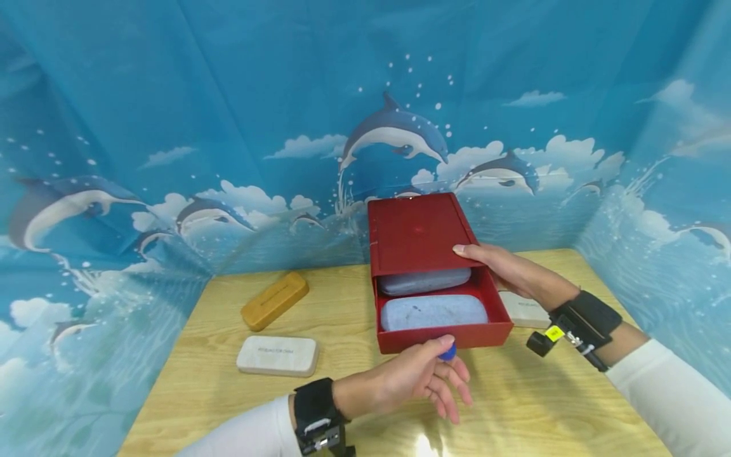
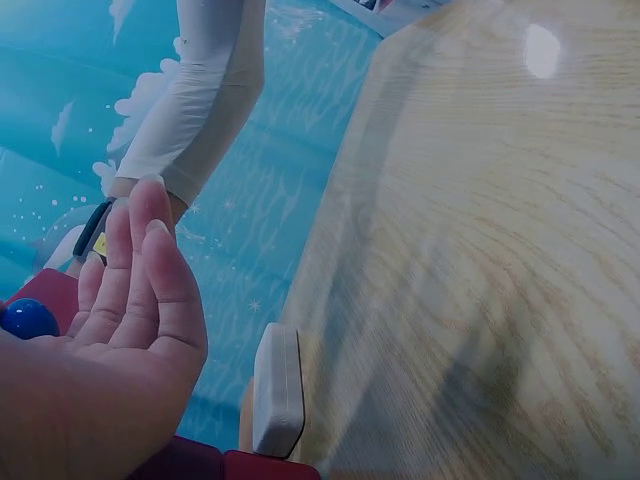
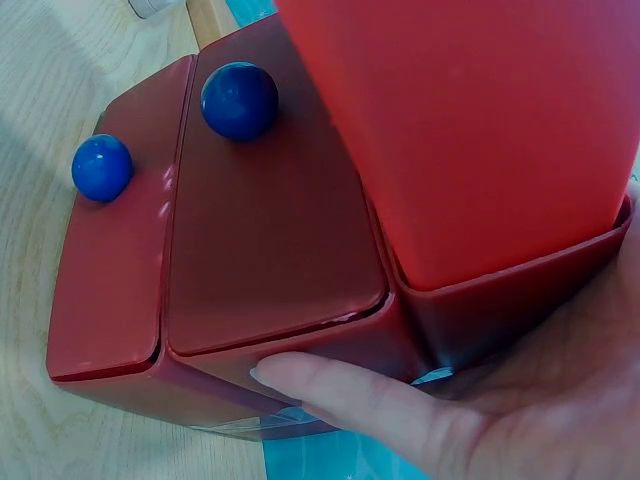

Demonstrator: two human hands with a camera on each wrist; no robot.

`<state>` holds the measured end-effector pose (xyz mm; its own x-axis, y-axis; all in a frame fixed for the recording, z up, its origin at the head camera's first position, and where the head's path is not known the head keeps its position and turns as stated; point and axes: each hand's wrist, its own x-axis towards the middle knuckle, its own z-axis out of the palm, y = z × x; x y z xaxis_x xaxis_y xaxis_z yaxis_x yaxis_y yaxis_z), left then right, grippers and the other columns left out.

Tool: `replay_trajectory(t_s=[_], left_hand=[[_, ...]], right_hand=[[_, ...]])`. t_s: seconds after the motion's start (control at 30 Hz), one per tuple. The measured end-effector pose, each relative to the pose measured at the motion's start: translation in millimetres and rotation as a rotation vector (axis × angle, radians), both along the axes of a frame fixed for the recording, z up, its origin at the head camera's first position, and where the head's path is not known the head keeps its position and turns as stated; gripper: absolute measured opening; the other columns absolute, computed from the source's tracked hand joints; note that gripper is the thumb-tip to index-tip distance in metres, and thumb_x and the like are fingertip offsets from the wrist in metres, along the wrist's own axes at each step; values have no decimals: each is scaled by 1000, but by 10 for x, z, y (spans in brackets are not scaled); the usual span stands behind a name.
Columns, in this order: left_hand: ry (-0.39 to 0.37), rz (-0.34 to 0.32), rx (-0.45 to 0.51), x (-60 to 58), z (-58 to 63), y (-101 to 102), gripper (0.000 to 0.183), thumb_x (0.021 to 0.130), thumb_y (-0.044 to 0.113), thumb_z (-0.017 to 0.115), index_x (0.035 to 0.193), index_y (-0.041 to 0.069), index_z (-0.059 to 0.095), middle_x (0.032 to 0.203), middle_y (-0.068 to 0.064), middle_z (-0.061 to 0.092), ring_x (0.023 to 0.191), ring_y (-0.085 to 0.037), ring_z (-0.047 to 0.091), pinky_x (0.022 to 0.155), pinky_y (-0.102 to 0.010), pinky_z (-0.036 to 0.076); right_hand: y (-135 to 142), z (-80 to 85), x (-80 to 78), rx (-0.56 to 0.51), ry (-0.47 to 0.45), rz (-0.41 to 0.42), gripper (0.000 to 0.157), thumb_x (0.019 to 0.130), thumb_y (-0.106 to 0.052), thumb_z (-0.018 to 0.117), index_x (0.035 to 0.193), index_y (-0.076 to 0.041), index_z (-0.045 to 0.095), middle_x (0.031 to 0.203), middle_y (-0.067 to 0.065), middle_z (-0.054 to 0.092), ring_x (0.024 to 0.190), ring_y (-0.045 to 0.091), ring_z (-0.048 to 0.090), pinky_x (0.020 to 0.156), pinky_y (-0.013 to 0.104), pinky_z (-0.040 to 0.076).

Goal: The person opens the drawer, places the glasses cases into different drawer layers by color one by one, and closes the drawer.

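In the head view a red drawer cabinet (image 1: 419, 231) stands with its top drawer (image 1: 451, 339) pulled out. Inside that drawer lie two pale blue-grey rounded cases (image 1: 434, 313), the rear one partly under the cabinet top. My left hand (image 1: 419, 381) is just in front of the drawer, thumb beside its blue knob (image 1: 448, 353), fingers loosely extended with nothing in them. My right hand (image 1: 502, 270) rests on the cabinet's front right corner, thumb on top. A straight finger (image 3: 330, 390) lies along the cabinet's side in the right wrist view.
A tan case (image 1: 275, 301) and a cream case (image 1: 278, 355) lie on the left of the wooden table (image 1: 200, 393). Another cream case (image 1: 524, 309) is partly hidden behind the drawer. The lower drawers (image 3: 270, 230) are closed. A dolphin-print curtain (image 1: 257, 82) surrounds the table.
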<state>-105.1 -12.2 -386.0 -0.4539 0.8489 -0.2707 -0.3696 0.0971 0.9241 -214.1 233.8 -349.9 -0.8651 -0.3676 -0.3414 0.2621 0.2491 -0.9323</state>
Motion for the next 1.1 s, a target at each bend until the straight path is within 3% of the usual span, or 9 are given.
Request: replay_trajectory(t_s=[0.33,0.63,0.73,0.97,1.1], left_hand=[[30,1,18,12,-16,-4,57,98,58,31,103,6,55,90,-6,68,66,-20,65,62,-26,50],[138,11,44,16,-109,-2,54,102,48,29,109,2,56,92,-7,68,70,-22,66,63,-26,49],[173,6,53,11,-124,-6,53,103,46,28,110,1,56,93,-8,68,72,-23,66,67,-31,51],[231,-1,49,8,-117,-12,51,104,42,26,110,1,56,94,-8,67,72,-24,66,79,-54,50],[248,1,44,1,-141,-5,50,104,42,26,109,2,56,94,-8,67,70,-24,66,78,-53,51]], right_hand=[[-2,-17,-3,6,-1,-8,64,94,-52,49,138,-9,31,127,19,49,105,31,59,83,48,51],[0,-23,-2,-7,3,-2,62,95,-51,48,137,-7,32,127,19,50,106,31,58,83,48,51],[0,-26,-1,-15,0,1,62,96,-50,48,138,-8,31,127,19,49,106,31,58,83,48,51],[3,-22,-4,-16,9,5,62,96,-50,48,138,-8,31,128,20,49,107,31,58,83,49,51],[6,-18,-1,-21,8,14,62,96,-50,47,138,-8,31,128,20,48,108,31,57,84,49,51]])
